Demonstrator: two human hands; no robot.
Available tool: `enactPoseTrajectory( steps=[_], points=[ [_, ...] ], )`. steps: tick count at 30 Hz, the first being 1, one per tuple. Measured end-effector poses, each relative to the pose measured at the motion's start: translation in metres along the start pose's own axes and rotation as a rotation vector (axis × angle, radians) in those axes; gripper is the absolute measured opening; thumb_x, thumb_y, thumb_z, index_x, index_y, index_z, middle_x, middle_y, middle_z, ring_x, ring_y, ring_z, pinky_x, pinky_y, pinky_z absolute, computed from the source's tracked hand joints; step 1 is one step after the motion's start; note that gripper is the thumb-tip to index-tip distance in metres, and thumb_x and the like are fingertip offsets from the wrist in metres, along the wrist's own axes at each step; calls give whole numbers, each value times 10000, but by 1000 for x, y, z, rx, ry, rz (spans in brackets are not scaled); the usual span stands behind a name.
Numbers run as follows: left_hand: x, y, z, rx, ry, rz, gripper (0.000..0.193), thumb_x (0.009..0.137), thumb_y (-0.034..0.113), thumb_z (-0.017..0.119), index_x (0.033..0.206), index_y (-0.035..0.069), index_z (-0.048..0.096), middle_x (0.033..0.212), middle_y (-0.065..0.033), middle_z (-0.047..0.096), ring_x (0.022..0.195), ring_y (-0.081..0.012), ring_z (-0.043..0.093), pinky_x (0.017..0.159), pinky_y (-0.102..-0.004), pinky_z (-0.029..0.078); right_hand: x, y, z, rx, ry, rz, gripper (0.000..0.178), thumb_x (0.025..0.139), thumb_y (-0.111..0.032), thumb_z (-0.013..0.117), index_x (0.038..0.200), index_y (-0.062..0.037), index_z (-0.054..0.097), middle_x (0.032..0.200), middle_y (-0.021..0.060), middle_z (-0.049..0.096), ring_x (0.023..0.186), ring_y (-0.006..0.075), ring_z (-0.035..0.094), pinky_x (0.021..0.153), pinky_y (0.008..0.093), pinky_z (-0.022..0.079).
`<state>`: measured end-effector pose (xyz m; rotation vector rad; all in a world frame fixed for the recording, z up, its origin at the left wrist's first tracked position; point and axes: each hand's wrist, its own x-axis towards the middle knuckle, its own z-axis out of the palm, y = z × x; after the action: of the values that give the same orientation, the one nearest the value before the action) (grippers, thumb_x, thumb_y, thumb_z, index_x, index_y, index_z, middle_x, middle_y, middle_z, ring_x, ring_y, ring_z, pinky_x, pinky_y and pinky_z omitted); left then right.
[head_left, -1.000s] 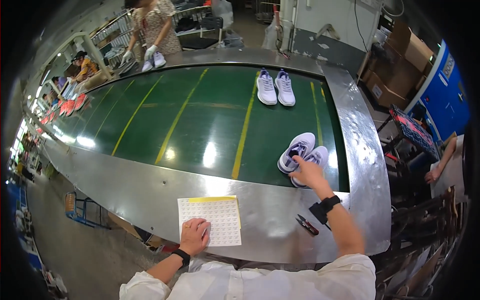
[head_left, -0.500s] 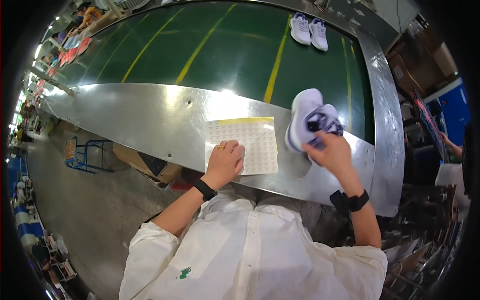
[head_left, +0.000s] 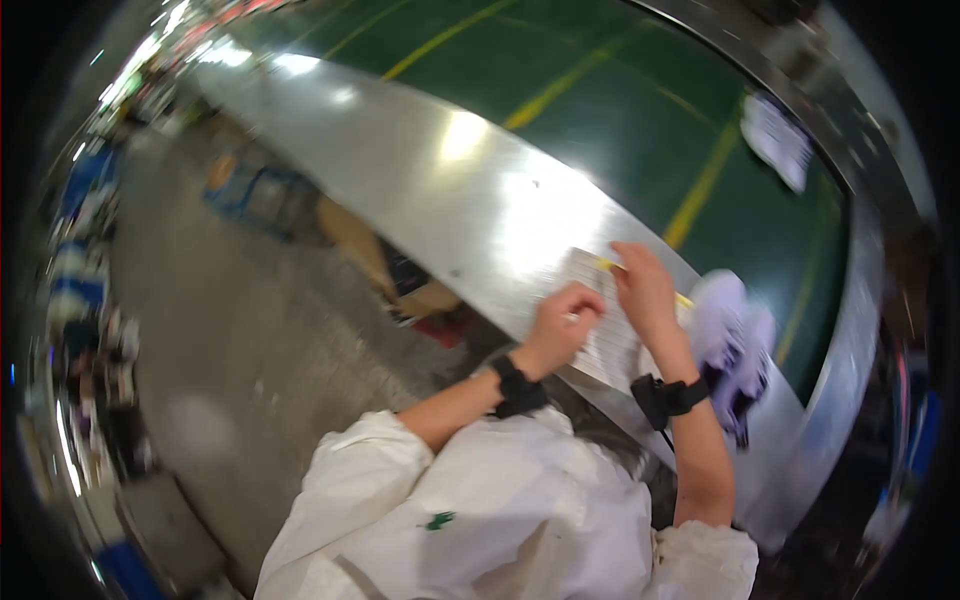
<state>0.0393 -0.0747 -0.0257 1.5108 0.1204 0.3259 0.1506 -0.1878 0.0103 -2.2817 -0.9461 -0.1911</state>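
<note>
A printed white sheet with a yellow edge [head_left: 602, 352] lies on the metal ledge of the workbench, partly covered by my hands and smeared by motion. My left hand [head_left: 560, 327] is over the sheet's left side, its fingers curled together; whatever they may hold is too blurred to make out. Over the sheet's upper right part, my right hand [head_left: 645, 295] has its thumb and fingers apart, with nothing visible between them. Right beside my right wrist, a pair of white and lilac sneakers [head_left: 728, 335] with dark laces rests on the ledge, untouched by either hand.
Beyond the metal ledge [head_left: 400, 130] runs a green belt [head_left: 620, 130] with yellow lines. More white shoes [head_left: 777, 142] sit at its far right. A blue-framed stool [head_left: 262, 195] and a cardboard box [head_left: 365, 250] stand on the floor at left.
The view has swung, shifting the bench rightward and tilting it. My right hand has let go of the sneakers and moved left to the sheet. My left hand's fingers are now curled.
</note>
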Motion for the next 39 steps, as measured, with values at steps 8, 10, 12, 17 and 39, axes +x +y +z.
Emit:
enactPoseTrajectory(
  steps=[8, 10, 12, 17, 39],
  points=[
    [7, 7, -48, 344, 361, 199, 139, 768, -15, 545, 890, 29, 593, 902, -91, 603, 874, -245, 584, 780, -326, 470, -14, 16, 60, 40, -33, 5, 180, 805, -44, 644, 985, -47, 656, 922, 126, 570, 780, 277, 576, 674, 345, 471],
    [20, -2, -51, 490, 496, 194, 145, 773, 11, 560, 913, 29, 590, 943, -97, 609, 918, -270, 578, 808, -350, 467, -15, 11, 58, 52, -54, 4, 179, 815, -45, 642, 993, -45, 658, 925, 119, 570, 772, 261, 575, 670, 336, 469],
    [31, -23, -44, 608, 423, 120, 167, 773, 63, 580, 938, 34, 587, 957, -105, 599, 944, -295, 560, 825, -386, 452, -14, 9, 56, 54, -68, 3, 178, 825, -46, 641, 1002, -43, 660, 927, 112, 570, 764, 245, 575, 666, 327, 467],
    [45, -27, -39, 698, 221, 81, 117, 756, 70, 587, 868, 50, 611, 885, -110, 580, 882, -290, 564, 765, -388, 450, -14, 12, 55, -73, -68, -63, 185, 836, -51, 634, 1018, -37, 668, 963, 113, 594, 779, 231, 595, 677, 294, 483],
    [46, -44, -31, 157, 453, -99, 199, 785, 6, 500, 980, 34, 528, 741, -127, 608, 735, -296, 614, 680, -397, 468, -19, -18, 54, -84, -76, -60, 129, 833, -81, 642, 951, -32, 661, 864, 109, 662, 748, 232, 633, 719, 297, 506]
  ],
)
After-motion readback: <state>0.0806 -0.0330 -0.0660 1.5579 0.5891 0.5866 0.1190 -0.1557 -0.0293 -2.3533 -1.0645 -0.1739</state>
